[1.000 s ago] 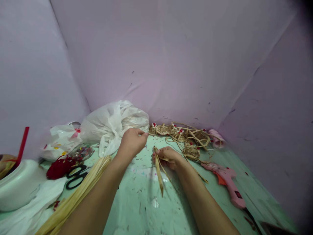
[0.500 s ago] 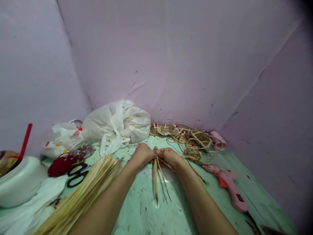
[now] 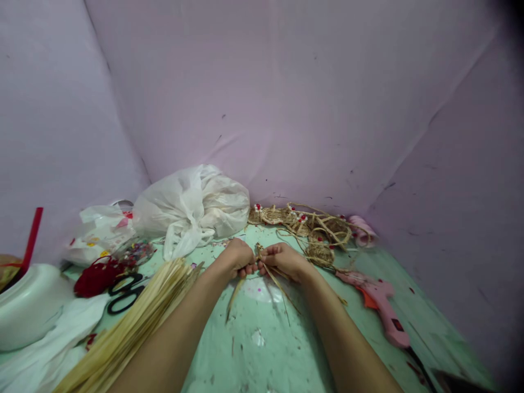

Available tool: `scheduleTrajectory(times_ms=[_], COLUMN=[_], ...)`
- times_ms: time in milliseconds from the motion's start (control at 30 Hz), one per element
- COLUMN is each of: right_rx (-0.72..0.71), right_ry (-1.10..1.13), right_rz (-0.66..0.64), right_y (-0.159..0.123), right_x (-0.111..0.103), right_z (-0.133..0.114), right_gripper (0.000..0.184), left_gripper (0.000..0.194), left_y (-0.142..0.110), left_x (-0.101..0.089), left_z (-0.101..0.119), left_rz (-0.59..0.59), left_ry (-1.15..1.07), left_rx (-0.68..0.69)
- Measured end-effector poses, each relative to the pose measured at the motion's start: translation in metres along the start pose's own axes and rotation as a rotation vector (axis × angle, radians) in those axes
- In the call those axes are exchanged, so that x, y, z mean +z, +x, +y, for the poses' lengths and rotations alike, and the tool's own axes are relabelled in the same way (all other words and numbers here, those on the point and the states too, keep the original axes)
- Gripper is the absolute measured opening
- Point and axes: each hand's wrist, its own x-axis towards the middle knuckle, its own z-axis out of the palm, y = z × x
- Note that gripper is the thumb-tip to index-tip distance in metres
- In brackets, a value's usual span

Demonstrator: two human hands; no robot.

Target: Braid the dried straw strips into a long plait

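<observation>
My left hand (image 3: pixel 239 256) and my right hand (image 3: pixel 284 258) meet over the middle of the table, fingers closed around dried plant-fibre strips (image 3: pixel 285 291). A small knotted or braided end (image 3: pixel 258 248) of the strips pokes up between the fingertips. One loose strip hangs below my left hand, and several thinner ones trail down and right from my right hand. How the strips cross inside the fingers is hidden. Beside my left forearm lies a bundle of pale dried strips (image 3: pixel 139 311), partly covered by the arm.
Black-handled scissors (image 3: pixel 123 295), red yarn (image 3: pixel 98 277) and a white pot (image 3: pixel 28 305) sit at left. A white plastic bag (image 3: pixel 192 207) is at the back. Woven pieces with cord and beads (image 3: pixel 319 234), a pink spool (image 3: pixel 362 230) and a pink glue gun (image 3: pixel 387 305) lie at right.
The hanging strips have spread: one swung left under my left hand, others fan further right. My left fingers have curled down more around the strips. The view has shifted slightly.
</observation>
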Motion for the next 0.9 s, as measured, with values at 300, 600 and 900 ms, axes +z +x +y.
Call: scheduleTrajectory(times_ms=[300,600,900], right_rx=[0.001,0.076,-0.056], right_ry=[-0.012,-0.083,-0.481], right_rz=[-0.001,0.061,0.210], right_y=[-0.003,-0.007,0.005], right_x=[0.000,0.000,-0.002], right_z=[-0.003,-0.008,0.001], right_gripper=[0.014,0.015,0.016], left_gripper=[0.023,0.020,0.014], left_y=[-0.001,0.010,0.002], left_x=[0.003,0.007,0.008], left_z=[0.001,-0.002,0.002], left_rz=[0.104,0.149,0.159], left_ry=[-0.108,-0.010,-0.035], left_rx=[0.018,0.119,0.100])
